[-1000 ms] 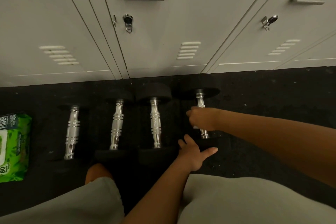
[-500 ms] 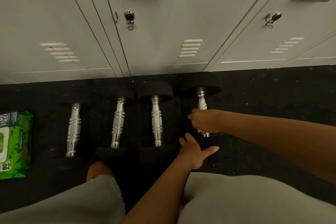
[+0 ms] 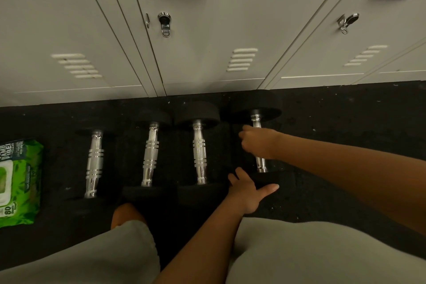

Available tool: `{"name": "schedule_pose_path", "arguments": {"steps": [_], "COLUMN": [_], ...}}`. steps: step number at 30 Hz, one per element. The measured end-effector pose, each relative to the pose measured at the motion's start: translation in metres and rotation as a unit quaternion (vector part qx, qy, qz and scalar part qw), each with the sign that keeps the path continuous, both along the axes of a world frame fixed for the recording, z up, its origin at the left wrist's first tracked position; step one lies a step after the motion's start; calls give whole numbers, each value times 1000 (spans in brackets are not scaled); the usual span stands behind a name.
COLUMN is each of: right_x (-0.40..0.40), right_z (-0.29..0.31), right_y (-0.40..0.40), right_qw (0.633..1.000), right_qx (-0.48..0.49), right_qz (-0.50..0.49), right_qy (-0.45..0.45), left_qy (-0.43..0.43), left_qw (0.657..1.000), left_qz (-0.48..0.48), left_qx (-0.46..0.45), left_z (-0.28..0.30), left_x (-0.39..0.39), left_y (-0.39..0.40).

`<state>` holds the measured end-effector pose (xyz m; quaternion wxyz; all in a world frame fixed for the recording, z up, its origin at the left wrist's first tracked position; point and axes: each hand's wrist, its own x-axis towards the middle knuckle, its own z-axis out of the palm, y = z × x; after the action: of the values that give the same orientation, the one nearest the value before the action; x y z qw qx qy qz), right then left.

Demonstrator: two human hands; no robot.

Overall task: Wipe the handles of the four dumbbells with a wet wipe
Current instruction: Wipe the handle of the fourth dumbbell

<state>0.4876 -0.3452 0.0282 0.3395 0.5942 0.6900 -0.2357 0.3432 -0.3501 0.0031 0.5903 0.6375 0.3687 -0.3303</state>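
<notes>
Gripping the rightmost dumbbell handle (image 3: 260, 143), right hand (image 3: 258, 143) curled round mid-shaft; wipe not visible.
Handle's long axis runs toward the lockers (image 3: 207, 41); left hand (image 3: 249, 190), fingers spread, braces the near weight on the floor (image 3: 345, 122).

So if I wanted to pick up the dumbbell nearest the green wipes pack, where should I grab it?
Grab the leftmost dumbbell by the middle of its shiny bar, between the two ringed bands. It lies flat on the floor with the bar pointing away from you, so come straight down from above and curl your fingers around from the side. The black ends look too wide to grip.
</notes>
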Motion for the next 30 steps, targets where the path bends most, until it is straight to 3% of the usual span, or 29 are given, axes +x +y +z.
{"name": "schedule_pose_path", "arguments": {"steps": [4, 8, 13, 17, 22, 26, 30], "right_x": [-3, 11, 1, 16, 8, 14, 4], "right_z": [0, -2, -3, -1, -7, -5, -8], "right_y": [-6, 4, -4, 6, 3, 7, -4], "right_qw": [998, 999, 1000, 999, 1000, 995, 994], "right_qx": [-28, 23, -14, 36, 2, 64, 84], "right_qz": [53, -31, 15, -32, -3, -72, -58], "right_qy": [16, -15, 14, -26, -17, -36, -27], "left_qy": [4, -5, -1, -9, -7, -8, -10], "left_qw": [1000, 1000, 1000, 1000, 1000, 1000, 1000], "left_qz": [-4, -2, -5, 0, 3, 4, -3], "left_qx": [4, 0, -1, 2, -1, 2, 3], "left_z": [-1, -3, -4, -4, -3, -2, -5], "left_x": [1, 0, -1, -1, -1, -1, -2], "left_y": [0, -1, 1, -1, 0, -1, 0]}}
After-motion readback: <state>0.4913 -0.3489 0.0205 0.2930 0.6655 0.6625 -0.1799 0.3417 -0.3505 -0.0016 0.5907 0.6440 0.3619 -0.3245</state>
